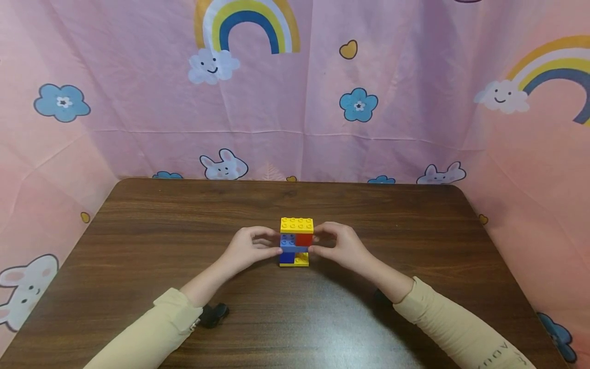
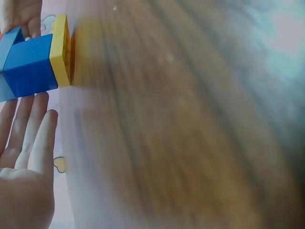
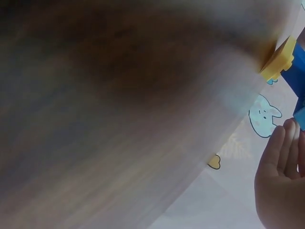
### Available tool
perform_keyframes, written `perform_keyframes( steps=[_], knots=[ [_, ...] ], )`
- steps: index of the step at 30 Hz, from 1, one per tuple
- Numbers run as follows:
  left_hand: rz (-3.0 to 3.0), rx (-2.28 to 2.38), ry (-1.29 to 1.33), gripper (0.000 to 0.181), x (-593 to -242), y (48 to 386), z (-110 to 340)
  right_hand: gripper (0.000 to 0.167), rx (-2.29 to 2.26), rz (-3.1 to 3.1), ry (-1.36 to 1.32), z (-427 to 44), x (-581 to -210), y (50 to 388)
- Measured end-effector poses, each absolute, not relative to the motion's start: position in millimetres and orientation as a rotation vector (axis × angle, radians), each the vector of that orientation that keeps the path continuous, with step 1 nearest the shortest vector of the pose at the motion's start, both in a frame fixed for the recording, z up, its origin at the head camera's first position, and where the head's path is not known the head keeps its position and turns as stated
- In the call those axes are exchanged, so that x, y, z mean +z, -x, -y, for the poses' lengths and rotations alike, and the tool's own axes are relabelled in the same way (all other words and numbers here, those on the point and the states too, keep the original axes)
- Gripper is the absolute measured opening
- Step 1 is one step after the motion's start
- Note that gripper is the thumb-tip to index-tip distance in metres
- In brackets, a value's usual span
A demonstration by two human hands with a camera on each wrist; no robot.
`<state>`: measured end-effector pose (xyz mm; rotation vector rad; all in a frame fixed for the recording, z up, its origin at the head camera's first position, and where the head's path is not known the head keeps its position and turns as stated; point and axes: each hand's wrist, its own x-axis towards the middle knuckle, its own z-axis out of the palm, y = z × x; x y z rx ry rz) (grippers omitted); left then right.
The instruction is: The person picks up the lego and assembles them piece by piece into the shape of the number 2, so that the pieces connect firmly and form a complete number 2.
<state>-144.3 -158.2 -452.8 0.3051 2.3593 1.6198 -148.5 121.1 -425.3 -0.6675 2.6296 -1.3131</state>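
Note:
Between the two hands stands a stack of toy building blocks. A studded yellow block (image 1: 296,225) tops it, above a red block (image 1: 303,240) and a light blue block (image 1: 287,243). Lower down come a dark blue block (image 1: 287,258) and a thin yellow base block (image 1: 301,260) at the tabletop. My left hand (image 1: 241,248) holds the stack's left side, thumb at the light blue layer and fingers farther back. From the right, my right hand (image 1: 343,247) holds it in a mirrored way. In the left wrist view, fingertips (image 2: 42,98) touch the dark blue block (image 2: 29,67).
The brown wooden table (image 1: 138,230) extends around the hands. A patterned pink cloth (image 1: 286,102) hangs behind it and along both sides. A small black object (image 1: 214,315) shows beside the left cuff.

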Motion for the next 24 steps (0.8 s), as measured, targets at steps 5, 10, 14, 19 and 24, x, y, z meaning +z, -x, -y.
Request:
perform_keyframes(
  steps=[5,10,14,19,24],
  knots=[
    [-2.344,1.635,-0.289,0.039,-455,147,156,0.035,-1.348,-2.606,0.651,-124,-427,152],
    [-2.353,1.644,-0.297,0.037,-456,150,153,0.036,-1.366,-2.577,0.594,-125,-427,156],
    [-2.354,1.655,-0.302,0.036,-457,153,151,0.036,-1.387,-2.548,0.534,-126,-427,159],
    [-2.360,1.655,-0.286,0.034,-457,155,147,0.036,-1.408,-2.516,0.473,-127,-427,162],
    [-2.364,1.651,-0.261,0.034,-457,157,143,0.036,-1.412,-2.506,0.415,-129,-427,164]
  ],
)
